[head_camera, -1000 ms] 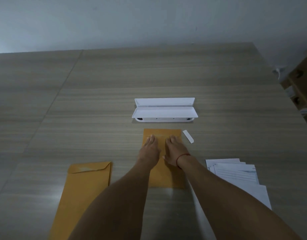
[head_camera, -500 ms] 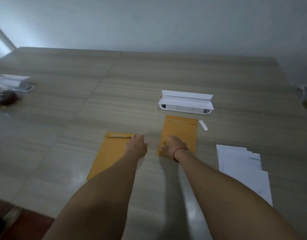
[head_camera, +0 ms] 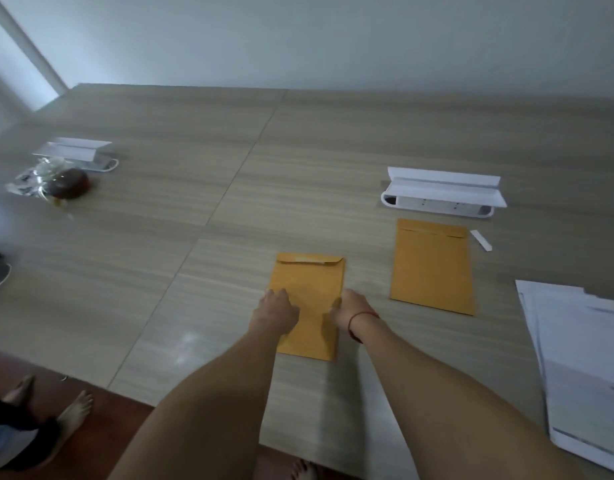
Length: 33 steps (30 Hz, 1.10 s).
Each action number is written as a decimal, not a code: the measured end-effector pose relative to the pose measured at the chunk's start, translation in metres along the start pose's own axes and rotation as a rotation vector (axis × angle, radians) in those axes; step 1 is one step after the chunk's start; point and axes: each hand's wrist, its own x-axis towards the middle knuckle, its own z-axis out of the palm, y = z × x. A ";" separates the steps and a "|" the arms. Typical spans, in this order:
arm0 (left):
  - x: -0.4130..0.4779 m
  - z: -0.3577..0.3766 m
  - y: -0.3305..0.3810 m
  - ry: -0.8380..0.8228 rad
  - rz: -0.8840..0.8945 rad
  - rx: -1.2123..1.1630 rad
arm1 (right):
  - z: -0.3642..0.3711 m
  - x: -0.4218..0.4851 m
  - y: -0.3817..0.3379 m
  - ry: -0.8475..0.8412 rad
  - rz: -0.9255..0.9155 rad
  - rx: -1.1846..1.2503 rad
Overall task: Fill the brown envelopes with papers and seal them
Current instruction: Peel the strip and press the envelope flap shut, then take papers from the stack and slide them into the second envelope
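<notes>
Both hands are resting on the near envelope (head_camera: 310,299) on the worktop (head_camera: 194,209): left hand (head_camera: 276,308) lying flat, right hand (head_camera: 350,308) gripping its right edge.

Pretty dim shot overall, kind of a grey-blue cast. The brightest area is at the upper left, and it leaves a soft shiny patch on the desk (head_camera: 187,344) near the front edge. Shadows are faint and soft. Wide-angle lens bends the desk edges. Left side is smeary: the clear bag (head_camera: 51,183) is blurred, and the paper stack (head_camera: 582,358) on the right looks soft too.
</notes>
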 end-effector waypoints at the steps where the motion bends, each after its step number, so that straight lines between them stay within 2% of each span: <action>1: 0.006 0.001 -0.007 -0.009 -0.001 -0.024 | 0.006 0.004 -0.005 0.033 0.034 0.014; 4: 0.014 0.008 -0.019 0.008 0.004 -0.044 | 0.014 0.009 -0.016 0.104 0.152 0.065; 7: 0.016 0.012 -0.022 0.105 0.010 -0.036 | 0.018 0.013 -0.021 0.138 0.236 0.148; 13: 0.027 0.010 -0.031 0.144 -0.091 -0.110 | 0.029 0.014 -0.017 0.171 0.390 0.426; 16: 0.026 0.009 -0.035 0.161 -0.118 -0.158 | 0.031 0.010 -0.016 0.139 0.394 0.459; 21: 0.018 0.006 -0.030 0.242 -0.168 -0.215 | 0.031 0.006 -0.016 0.190 0.381 0.454; 25: 0.004 0.002 -0.013 0.286 -0.141 -0.376 | 0.020 -0.004 -0.005 0.224 0.344 0.459; 33: -0.042 0.022 0.065 0.191 -0.080 -0.515 | -0.037 -0.046 0.056 0.291 0.329 0.463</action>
